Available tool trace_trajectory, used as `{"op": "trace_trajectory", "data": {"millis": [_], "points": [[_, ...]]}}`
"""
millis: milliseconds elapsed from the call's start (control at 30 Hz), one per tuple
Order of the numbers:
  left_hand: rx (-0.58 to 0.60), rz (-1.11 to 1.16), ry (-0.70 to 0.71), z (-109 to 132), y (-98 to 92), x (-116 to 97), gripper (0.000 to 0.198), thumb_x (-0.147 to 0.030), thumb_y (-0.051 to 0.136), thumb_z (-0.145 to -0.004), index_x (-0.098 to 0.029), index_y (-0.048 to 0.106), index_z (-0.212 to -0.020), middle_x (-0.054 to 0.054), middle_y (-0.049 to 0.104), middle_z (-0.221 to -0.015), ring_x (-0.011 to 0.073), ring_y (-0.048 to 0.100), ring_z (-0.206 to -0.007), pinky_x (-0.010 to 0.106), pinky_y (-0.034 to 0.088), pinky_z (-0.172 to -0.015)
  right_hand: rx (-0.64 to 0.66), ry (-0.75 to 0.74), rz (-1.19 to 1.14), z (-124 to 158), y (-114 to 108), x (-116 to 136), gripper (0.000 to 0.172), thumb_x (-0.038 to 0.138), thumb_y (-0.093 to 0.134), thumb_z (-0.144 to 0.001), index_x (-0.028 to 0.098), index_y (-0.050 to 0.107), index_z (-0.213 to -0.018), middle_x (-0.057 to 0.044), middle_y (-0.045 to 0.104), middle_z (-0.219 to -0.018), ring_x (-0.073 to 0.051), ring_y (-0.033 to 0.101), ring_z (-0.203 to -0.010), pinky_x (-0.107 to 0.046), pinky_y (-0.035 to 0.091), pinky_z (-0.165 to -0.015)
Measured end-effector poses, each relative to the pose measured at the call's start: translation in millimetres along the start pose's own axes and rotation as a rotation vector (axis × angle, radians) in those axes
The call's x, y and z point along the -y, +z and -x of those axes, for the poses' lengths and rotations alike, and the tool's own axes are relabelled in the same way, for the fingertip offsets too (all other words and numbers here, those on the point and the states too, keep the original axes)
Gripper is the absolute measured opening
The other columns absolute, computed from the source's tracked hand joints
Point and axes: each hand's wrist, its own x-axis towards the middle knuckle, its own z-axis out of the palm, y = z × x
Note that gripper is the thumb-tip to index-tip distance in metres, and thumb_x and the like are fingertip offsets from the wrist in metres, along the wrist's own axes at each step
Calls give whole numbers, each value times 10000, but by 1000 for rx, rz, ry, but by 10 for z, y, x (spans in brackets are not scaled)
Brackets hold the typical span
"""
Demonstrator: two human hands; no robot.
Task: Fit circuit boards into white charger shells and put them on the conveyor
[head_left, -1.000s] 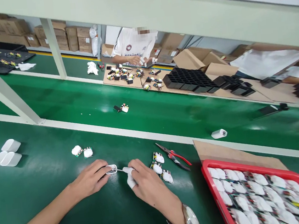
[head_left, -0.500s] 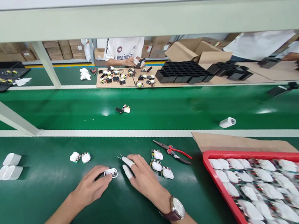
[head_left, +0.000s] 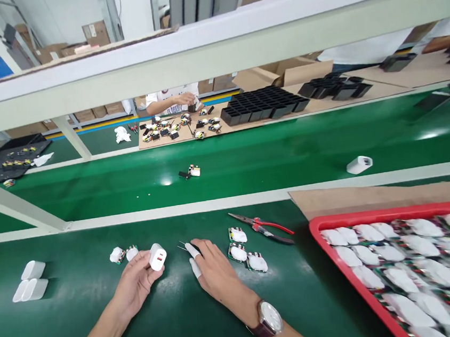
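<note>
My left hand [head_left: 134, 282] grips a small white charger housing [head_left: 157, 256], lifted off the green mat with its port face toward me. My right hand [head_left: 213, 269], with white finger cots on two fingers and a watch on the wrist, rests on the mat and pinches thin tweezers [head_left: 185, 245]. Three white-capped circuit modules [head_left: 241, 251] lie just right of that hand. Two more modules [head_left: 123, 254] lie left of the housing.
Red-handled pliers [head_left: 264, 227] lie behind the modules. A red tray [head_left: 341, 279] full of modules sits at right on cardboard. Empty white shells [head_left: 30, 280] lie far left. A white charger [head_left: 359, 164] rides the belt. A person works across the belt beside black trays [head_left: 262, 105].
My left hand has lifted the white housing off the mat and turned it upright. The tweezers have come out of it and my right hand has drawn back. The camera tilted up.
</note>
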Motion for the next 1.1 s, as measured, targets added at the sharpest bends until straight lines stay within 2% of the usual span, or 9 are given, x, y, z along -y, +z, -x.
{"op": "trace_trajectory", "data": {"millis": [133, 267, 467, 600, 733, 867, 933, 1000, 1100], "points": [[7, -475, 284, -310, -84, -215, 329, -482, 702, -961, -158, 720, -1012, 118, 800, -1019, 269, 801, -922, 447, 692, -829, -42, 38, 91, 31, 88, -117, 505, -82, 454, -774, 158, 683, -1155, -152, 670, -1165, -280, 618, -984, -441, 612, -877], [-172, -835, 591, -1007, -312, -680, 298, -456, 781, -854, -175, 716, -929, 114, 760, -1043, 290, 765, -1002, 475, 660, -903, -85, 45, 129, 56, 93, -186, 397, -47, 477, -807, 170, 685, -1066, -176, 659, -1239, -292, 619, -1002, -454, 608, -842], [-376, -1091, 739, -1579, -543, -1044, 59, -235, 732, -855, -188, 707, -883, 111, 726, -995, 285, 740, -981, 474, 632, -926, -216, -52, 15, 104, 91, -193, 276, 46, 481, -923, 198, 658, -1071, -160, 663, -1235, -311, 634, -1031, -468, 592, -833], [-413, -1299, 758, -1258, -737, -958, 359, -232, 784, -830, -246, 720, -1184, 85, 735, -1247, 281, 679, -1225, 435, 542, -1100, -207, -170, -105, 140, 128, -238, 335, 75, 480, -932, 223, 652, -1178, -141, 669, -1268, -311, 662, -1068, -454, 588, -860], [-641, -1447, 661, -557, -1267, -1072, 427, -336, 701, -903, -237, 665, -1318, 131, 660, -1418, 345, 570, -1373, 516, 434, -1190, -192, -213, -171, 127, 153, -223, 324, 88, 479, -944, 221, 647, -1186, -150, 673, -1273, -305, 681, -1070, -449, 601, -854], [-974, -1491, 395, 138, -1985, -1370, 467, -384, 637, -880, -99, 671, -1248, 279, 693, -1275, 507, 573, -1296, 690, 430, -1079, -132, -234, -198, 12, 155, -21, 347, 134, 489, -1004, 200, 608, -1323, -149, 673, -1270, -295, 680, -1100, -464, 609, -917], [-1025, -1489, 265, 347, -2233, -1478, 424, -388, 649, -838, -107, 703, -1151, 245, 759, -1072, 490, 671, -1121, 629, 529, -949, -89, -250, -205, -110, 178, 142, 372, 146, 498, -1019, 192, 579, -1378, -151, 662, -1294, -294, 667, -1130, -465, 608, -942], [-1013, -1491, 222, 433, -2316, -1522, 379, -379, 619, -853, -123, 720, -1114, 205, 780, -985, 437, 717, -1018, 536, 575, -874, -35, -272, -199, -289, 232, 337, 374, 156, 515, -1021, 188, 574, -1389, -154, 645, -1319, -299, 651, -1149, -471, 603, -953], [-911, -1501, 333, 352, -2089, -1454, 417, -376, 551, -938, -130, 711, -1234, 190, 771, -1164, 378, 717, -1091, 466, 575, -927, 77, -260, -156, -636, 364, 655, 270, 240, 621, -1002, 159, 641, -1259, -158, 639, -1257, -303, 646, -1047, -473, 600, -906]]}}
